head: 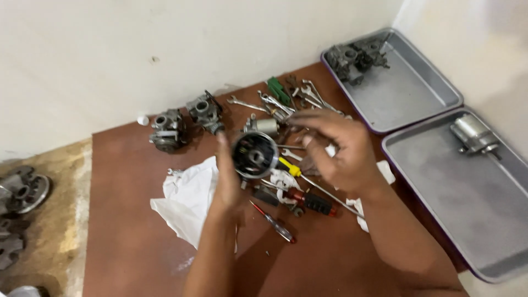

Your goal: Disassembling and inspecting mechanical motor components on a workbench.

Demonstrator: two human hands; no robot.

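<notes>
A round metal housing (254, 155) is held up above the brown worktop (132, 220), approx. mid-scene, open face toward the camera so the inside can be seen. Left hand (228, 176) is clenched on its rim; right hand (335, 148) hovers w/ fingers (308, 118) loosely curled, empty. Wrenches (275, 102) lie far behind.

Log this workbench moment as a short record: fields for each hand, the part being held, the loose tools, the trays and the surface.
left hand: the left hand grips the round metal part from its left side
right hand: the right hand is at the part's right, fingers spread; contact blurred
held part: circular, dark inside, metal rim, raised over the table
tools: wrenches, screwdrivers
other parts: two carburetors
cloth: white rag
trays: two grey trays, each holding a metal part
surface: brown table
</notes>
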